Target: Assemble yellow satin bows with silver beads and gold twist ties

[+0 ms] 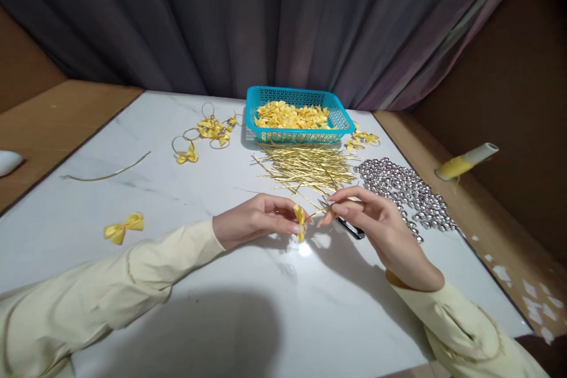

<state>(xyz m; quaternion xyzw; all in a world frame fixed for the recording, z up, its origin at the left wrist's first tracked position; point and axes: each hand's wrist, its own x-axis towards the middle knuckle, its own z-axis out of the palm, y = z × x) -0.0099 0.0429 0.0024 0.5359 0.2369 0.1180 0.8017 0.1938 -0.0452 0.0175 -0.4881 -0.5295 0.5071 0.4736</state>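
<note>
My left hand (pixel 261 220) pinches a small yellow ribbon bow (pixel 300 223) upright above the white marbled table. Close on its right, my right hand (pixel 370 221) pinches a thin gold cord (pixel 319 211) that runs to the bow. Whether the cord passes through the bow is hidden by the fingers. Below my right hand lies a black-handled tool (pixel 352 228), its upper part covered by the fingers. Beyond my hands is a pile of cut gold cords (pixel 310 166). A single yellow bow (pixel 124 228) lies on the table to the left.
A blue basket (pixel 301 136) of yellow bows stands at the back. Looped cords with bows (pixel 215 128) lie left of it, more bows (pixel 362 139) right. Silver rings (pixel 403 189) spread at the right, near a yellow thread spool (pixel 465 162). One cord (pixel 108 175) lies left.
</note>
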